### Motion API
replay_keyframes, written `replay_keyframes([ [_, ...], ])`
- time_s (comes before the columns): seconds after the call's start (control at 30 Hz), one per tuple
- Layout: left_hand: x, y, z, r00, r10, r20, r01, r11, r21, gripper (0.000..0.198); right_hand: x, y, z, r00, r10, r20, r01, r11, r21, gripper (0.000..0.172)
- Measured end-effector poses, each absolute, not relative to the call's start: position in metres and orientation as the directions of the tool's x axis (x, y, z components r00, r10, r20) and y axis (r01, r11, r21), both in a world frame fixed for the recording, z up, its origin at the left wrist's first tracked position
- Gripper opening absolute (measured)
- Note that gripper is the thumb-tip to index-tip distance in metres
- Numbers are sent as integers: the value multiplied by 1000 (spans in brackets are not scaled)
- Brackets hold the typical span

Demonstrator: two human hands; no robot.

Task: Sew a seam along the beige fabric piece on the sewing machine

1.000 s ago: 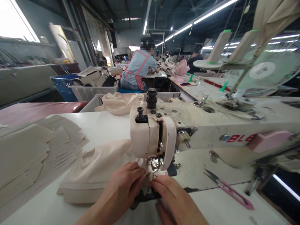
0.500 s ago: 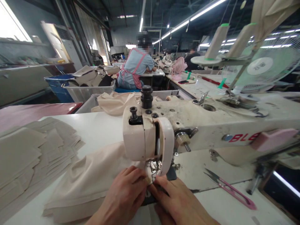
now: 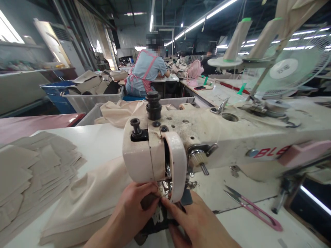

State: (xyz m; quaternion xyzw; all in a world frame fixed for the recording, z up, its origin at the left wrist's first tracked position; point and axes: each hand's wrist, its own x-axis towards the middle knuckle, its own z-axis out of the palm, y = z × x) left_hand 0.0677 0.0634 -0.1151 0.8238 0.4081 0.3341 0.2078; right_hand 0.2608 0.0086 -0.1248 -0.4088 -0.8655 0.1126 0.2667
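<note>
Right under the sewing machine head (image 3: 152, 155), the left hand (image 3: 134, 210) and right hand (image 3: 191, 220) meet, fingertips pinching the beige fabric (image 3: 90, 199) at the needle (the stitching looks mid-seam). Most of it trails left of the head; left again lies a stack of cut pieces (image 3: 31, 172), and pink thread snips (image 3: 253, 208) lie to the right.

We see a beige cloth (image 3: 88, 203) spread flat on the white table, running from the lower left up to the foot of the sewing machine (image 3: 155, 155). It lies in soft folds, with a doubled edge along its near side. Its right end is tucked under the machine's head, where it meets a small dark piece (image 3: 147, 201) pressed against it. The machine is cream, worn and stained, with a black knob on top.
</note>
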Motion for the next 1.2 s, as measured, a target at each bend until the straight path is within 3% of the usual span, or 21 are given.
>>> replay_keyframes([
  [0.43,66,64,-120,489,791,368,534,-605,590,14,258,10,-121,-480,745,463,643,658,-392,47],
  [0.77,64,66,-123,526,711,466,500,-702,507,18,257,10,-126,-488,764,422,662,639,-391,50],
  [0.93,62,68,-126,532,689,492,488,-724,487,19,261,10,-126,-476,744,469,672,652,-351,48],
  [1.2,62,67,-130,546,717,433,469,-690,552,18,269,5,-130,-421,801,427,697,586,-412,47],
])
